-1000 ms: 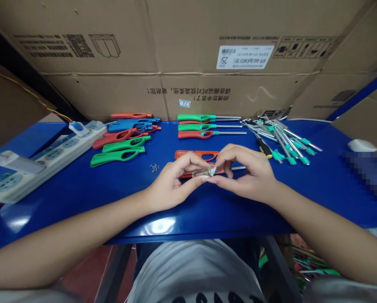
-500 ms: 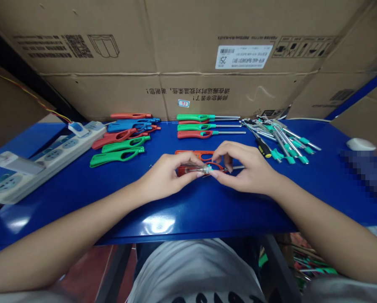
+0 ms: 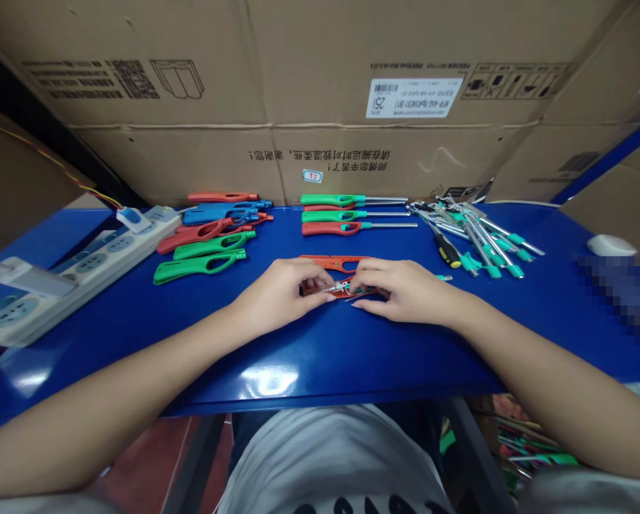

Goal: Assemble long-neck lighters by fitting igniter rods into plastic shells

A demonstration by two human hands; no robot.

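Note:
My left hand pinches a clear lighter tank between thumb and fingers, just over an opened red lighter casing half. The curled fingers of my right hand touch small white and teal parts at the tank's right end; its thumb lies lower, near a thin dark strip. What these fingers hold is partly hidden. From behind the right hand sticks out the tip of a metal tube. Just beyond both hands lies an orange casing half.
Long lighters with metal tubes lie stacked at the back. Several coloured handles are at left, beside a power strip. At right are tube assemblies with teal ends, a screwdriver and a white object. Cardboard stands behind.
My right hand has moved lower over the red casing, and its fingers have shifted onto the small parts. The tube tip now shows to its right. My left hand has lowered slightly with the tank.

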